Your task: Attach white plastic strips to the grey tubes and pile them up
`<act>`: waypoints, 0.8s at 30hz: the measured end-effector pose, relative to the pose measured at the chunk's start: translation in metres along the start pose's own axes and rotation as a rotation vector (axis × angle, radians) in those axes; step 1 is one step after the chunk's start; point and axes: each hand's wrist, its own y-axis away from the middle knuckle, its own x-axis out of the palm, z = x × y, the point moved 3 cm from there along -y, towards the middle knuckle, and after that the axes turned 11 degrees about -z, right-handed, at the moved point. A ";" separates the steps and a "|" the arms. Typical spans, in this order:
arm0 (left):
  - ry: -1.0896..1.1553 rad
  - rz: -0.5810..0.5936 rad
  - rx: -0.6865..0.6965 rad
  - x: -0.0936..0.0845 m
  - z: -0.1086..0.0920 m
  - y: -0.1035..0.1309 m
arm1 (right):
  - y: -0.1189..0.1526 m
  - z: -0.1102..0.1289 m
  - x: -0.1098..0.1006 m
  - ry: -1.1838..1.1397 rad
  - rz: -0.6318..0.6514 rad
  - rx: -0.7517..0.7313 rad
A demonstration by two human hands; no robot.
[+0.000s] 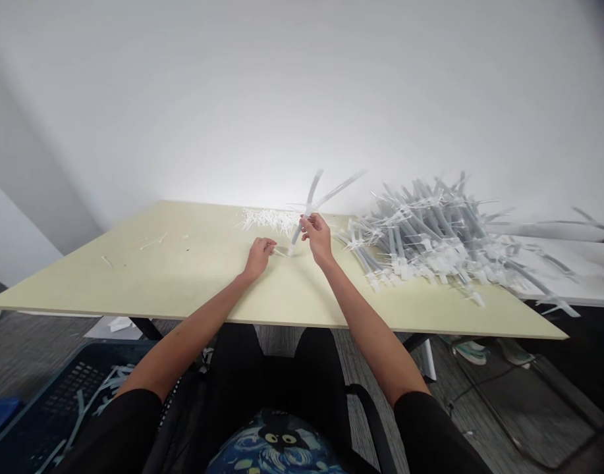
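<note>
**Grey strips held up over a pale tabletop**

A bunch of long grey strips (309, 207) stands tilted above the middle of the tabletop (183, 276), its lower end near the surface and its upper ends fanned out and blurred. The right hand (317, 237) has its fingers closed around the bunch low down. The left hand (259, 255) rests on the tabletop just beside it, fingers pinched on a small white piece (280, 252) lying there.

Behind the hands lies a scatter of small white pieces (269, 219). To the right, a big pile of grey strips with white fittings (430, 237) spreads to the edge. The tabletop is pale yellow, against a plain white wall (232, 99). Below left, a dark crate (59, 395) with strip offcuts sits on grey carpet (25, 349).
</note>
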 end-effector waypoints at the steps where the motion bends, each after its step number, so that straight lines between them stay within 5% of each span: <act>1: 0.035 -0.017 -0.039 -0.001 0.001 -0.001 | 0.000 -0.001 0.001 0.015 -0.003 -0.002; 9: 0.330 -0.014 -0.302 0.003 0.006 -0.001 | 0.017 -0.033 -0.002 0.077 0.026 0.031; 16: 0.318 -0.015 -0.249 0.004 -0.001 0.003 | 0.023 -0.060 -0.009 0.290 0.150 -0.020; 24: 0.304 0.021 -0.198 0.013 -0.011 0.009 | 0.017 -0.065 -0.013 0.515 0.202 -0.189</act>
